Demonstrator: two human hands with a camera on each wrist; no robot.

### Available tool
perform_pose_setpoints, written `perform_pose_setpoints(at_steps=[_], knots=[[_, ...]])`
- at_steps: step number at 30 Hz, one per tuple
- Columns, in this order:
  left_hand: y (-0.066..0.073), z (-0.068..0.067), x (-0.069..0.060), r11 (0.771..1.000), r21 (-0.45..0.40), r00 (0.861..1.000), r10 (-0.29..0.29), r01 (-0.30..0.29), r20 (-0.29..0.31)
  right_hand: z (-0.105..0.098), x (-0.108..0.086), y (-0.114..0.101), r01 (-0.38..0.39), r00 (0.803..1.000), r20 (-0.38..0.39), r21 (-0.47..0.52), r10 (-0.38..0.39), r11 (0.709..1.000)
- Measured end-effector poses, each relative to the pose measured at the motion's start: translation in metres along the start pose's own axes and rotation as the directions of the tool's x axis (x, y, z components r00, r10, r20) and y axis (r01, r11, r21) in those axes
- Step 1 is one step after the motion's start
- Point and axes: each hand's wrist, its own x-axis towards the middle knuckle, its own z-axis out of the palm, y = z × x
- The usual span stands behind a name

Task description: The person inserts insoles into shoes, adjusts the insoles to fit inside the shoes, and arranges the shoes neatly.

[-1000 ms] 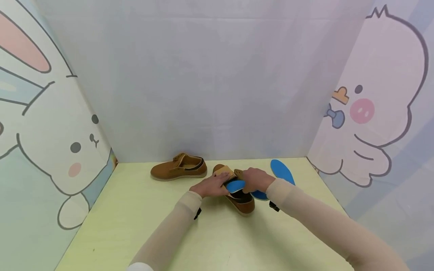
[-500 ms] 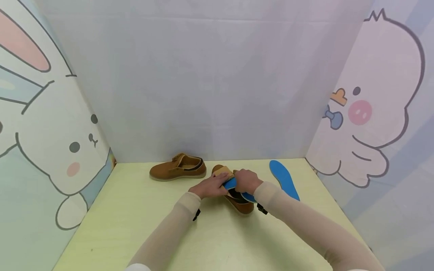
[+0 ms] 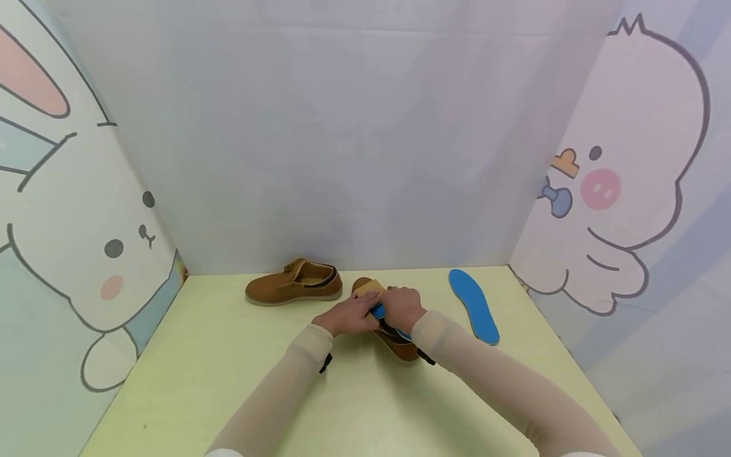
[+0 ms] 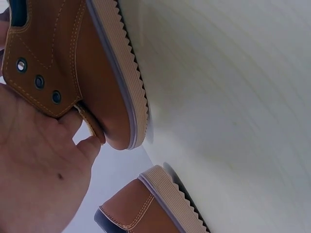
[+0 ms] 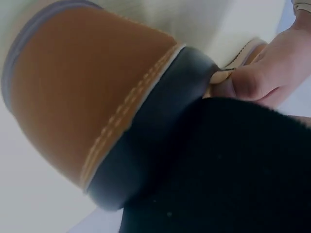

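A brown shoe (image 3: 401, 349) lies slantwise at mid-table, its heel toward the front; its tongue is pulled forward. My left hand (image 3: 349, 314) grips the shoe's upper and tongue; in the left wrist view the left hand (image 4: 39, 160) has its fingers at the tongue beside the eyelets. At the shoe opening, my right hand (image 3: 402, 308) holds a blue insole (image 3: 378, 311), partly inside. The right wrist view shows the shoe's heel (image 5: 87, 87) and the insole's dark underside (image 5: 228, 170); the right fingers are hidden there.
A second brown shoe (image 3: 294, 284) stands at the back left, toe pointing left. Another blue insole (image 3: 475, 306) lies on the yellowish table (image 3: 217, 374) to the right. Fabric walls with cartoon figures enclose the table's back and sides.
My right hand has moved left and slightly forward, carrying the insole farther into the shoe. The left hand keeps its grip. More of the loose insole on the right is visible.
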Motion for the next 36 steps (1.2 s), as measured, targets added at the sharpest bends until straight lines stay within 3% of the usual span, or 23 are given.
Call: perform_pose_setpoints(at_steps=[4, 9, 22, 29, 36], knots=[[0.000, -0.001, 0.001, 0.999, -0.002, 0.999, 0.033, -0.033, -0.005, 0.001, 0.003, -0.007, -0.013, 1.000, 0.002, -0.029, 0.013, 0.999], [0.002, -0.001, 0.000, 0.998, -0.005, 0.998, 0.059, -0.059, -0.016, 0.004, 0.008, -0.010, -0.019, 1.000, 0.007, 0.001, 0.019, 1.000], [0.001, -0.002, 0.001, 1.000, -0.003, 1.000, 0.016, -0.016, -0.017, 0.016, 0.024, -0.008, -0.057, 0.998, 0.017, 0.037, 0.056, 0.998], [0.001, -0.002, 0.002, 1.000, 0.016, 1.000, 0.004, -0.004, -0.012, 0.020, 0.027, -0.008, -0.055, 0.998, -0.012, 0.037, 0.055, 0.998], [-0.002, 0.001, 0.002, 1.000, 0.012, 0.999, 0.022, -0.022, -0.023, 0.029, 0.029, -0.007, -0.048, 0.996, -0.066, 0.109, 0.055, 0.993]])
